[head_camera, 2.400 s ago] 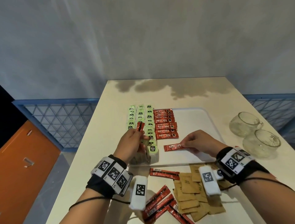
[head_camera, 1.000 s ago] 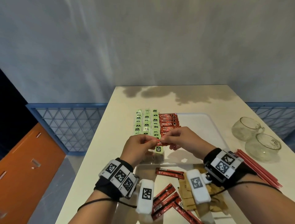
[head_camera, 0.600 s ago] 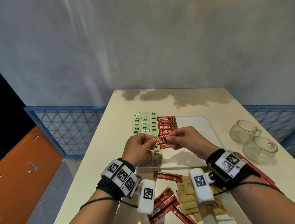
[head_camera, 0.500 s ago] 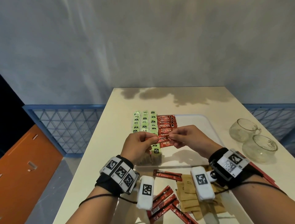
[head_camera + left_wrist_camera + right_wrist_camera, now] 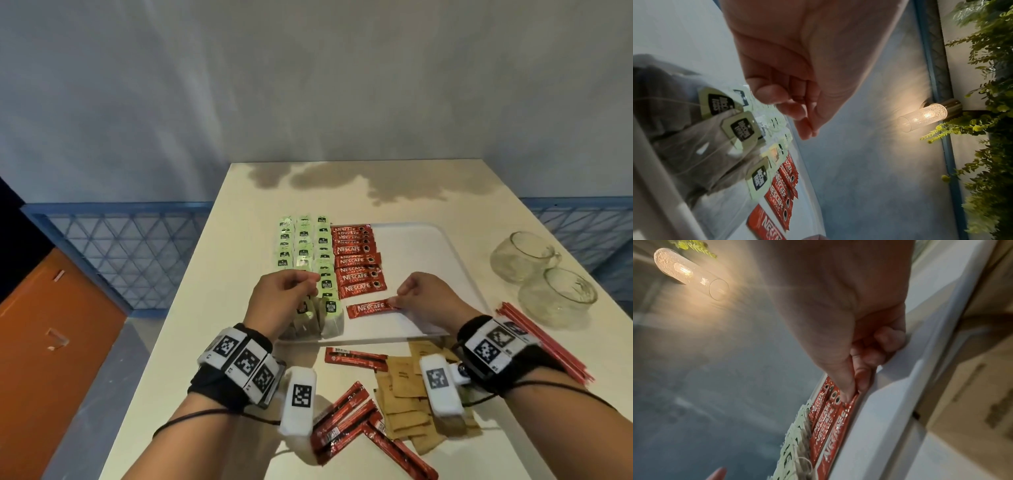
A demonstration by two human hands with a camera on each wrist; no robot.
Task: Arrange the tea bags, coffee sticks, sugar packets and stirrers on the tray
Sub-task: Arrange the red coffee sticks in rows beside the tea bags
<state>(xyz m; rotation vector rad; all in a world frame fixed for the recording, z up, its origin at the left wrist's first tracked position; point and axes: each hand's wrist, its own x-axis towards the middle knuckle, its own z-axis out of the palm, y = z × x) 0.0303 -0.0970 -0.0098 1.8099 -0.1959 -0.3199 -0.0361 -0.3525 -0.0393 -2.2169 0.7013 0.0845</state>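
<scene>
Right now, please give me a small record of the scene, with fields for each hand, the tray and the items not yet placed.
left hand: fingers curled, holds nothing, above the tea bags
right hand: pinches one coffee stick lying on the tray
tray: tea bags in rows, coffee sticks beside them
off tray: loose coffee sticks, sugar packets, stirrers

Head view: left hand [image 5: 281, 301] covers near ends of the tea bag rows [image 5: 303, 253], count unreadable. Right hand [image 5: 428, 305] hides right end of the coffee stick [image 5: 371, 309] it pinches; fingers mostly out of sight there. Wrist rigs block part of the sugar packets [image 5: 406, 404]. Loose sticks [image 5: 346, 421] partly under left rig, one cut by bottom edge. Stirrers [image 5: 544, 346] partly behind right wrist. Right wrist view: bench side blurred, brown shapes unidentifiable.
</scene>
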